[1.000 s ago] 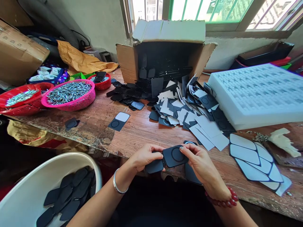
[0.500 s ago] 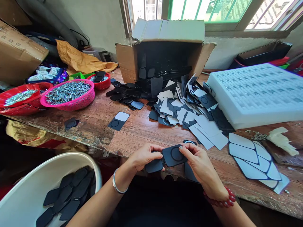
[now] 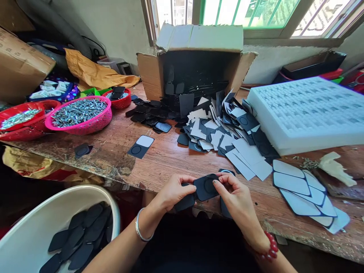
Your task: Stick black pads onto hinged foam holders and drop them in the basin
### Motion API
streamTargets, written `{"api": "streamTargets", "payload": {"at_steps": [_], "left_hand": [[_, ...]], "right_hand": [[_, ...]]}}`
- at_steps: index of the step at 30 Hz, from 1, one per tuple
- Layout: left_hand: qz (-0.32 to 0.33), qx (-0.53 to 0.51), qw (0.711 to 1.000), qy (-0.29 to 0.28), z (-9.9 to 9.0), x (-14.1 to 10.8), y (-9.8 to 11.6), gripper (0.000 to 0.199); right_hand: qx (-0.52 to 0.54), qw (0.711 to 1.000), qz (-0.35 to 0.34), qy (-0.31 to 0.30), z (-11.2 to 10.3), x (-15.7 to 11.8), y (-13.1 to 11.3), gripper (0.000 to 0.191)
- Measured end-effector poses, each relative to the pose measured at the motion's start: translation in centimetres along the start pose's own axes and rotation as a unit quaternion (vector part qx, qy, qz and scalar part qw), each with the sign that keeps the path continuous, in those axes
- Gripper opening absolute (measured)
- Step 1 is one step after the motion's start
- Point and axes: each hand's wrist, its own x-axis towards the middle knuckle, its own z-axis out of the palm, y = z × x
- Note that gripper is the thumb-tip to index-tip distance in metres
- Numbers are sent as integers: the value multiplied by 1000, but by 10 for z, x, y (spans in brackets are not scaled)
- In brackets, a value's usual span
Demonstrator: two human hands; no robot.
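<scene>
Just over the table's front edge, both of my hands hold a black folding charging pad (image 3: 205, 189), made of two rounded panels joined by a hinge, with a ring on the right panel. My left hand (image 3: 174, 192) grips it at the hinge side, thumb on top. My right hand (image 3: 236, 195) pinches the far right end, its thumb pressing near the ring. The fingers beneath the pad are mostly hidden. Partly behind my right hand lies another dark rounded panel (image 3: 225, 207).
A white tub (image 3: 115, 212) of black panels stands lower left. Beyond lie a heap of black and white sheets (image 3: 199, 129) and an open cardboard box (image 3: 150, 76). At right are a white foam block (image 3: 309, 138) and white stickers (image 3: 298, 201); a pink basket (image 3: 82, 131) holds metal parts.
The pad's right panel has tilted and now shows its ring at a sharper slant. My right thumb has slid slightly left over it. The view has shifted a little.
</scene>
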Motion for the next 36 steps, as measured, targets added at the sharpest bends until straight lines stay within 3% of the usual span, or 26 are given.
{"api": "streamTargets", "payload": {"at_steps": [3,7,14,17,20,26,31,36], "left_hand": [[33,30,999,17,3,-2,0,35],[68,55,996,27,5,-5,3,36],[102,74,992,30,7,-5,4,37],[101,68,992,29,10,-6,4,36],[96,59,993,26,13,-9,4,36],[91,62,994,17,14,-9,2,35],[117,57,991,0,17,-10,-2,34],[112,79,989,-50,23,-15,-8,37]], "right_hand": [[-83,991,-93,38,1,-6,1,18],[-192,958,-198,73,0,-10,4,8],[-238,931,-268,76,-2,-9,5,15],[-231,937,-245,96,-2,-10,1,34],[-207,957,-176,103,-5,-10,-1,51],[-193,971,-92,109,-16,-2,-1,46],[-57,998,-14,-34,-15,1,-7,32],[-33,998,37,-36,-3,-6,-9,58]]}}
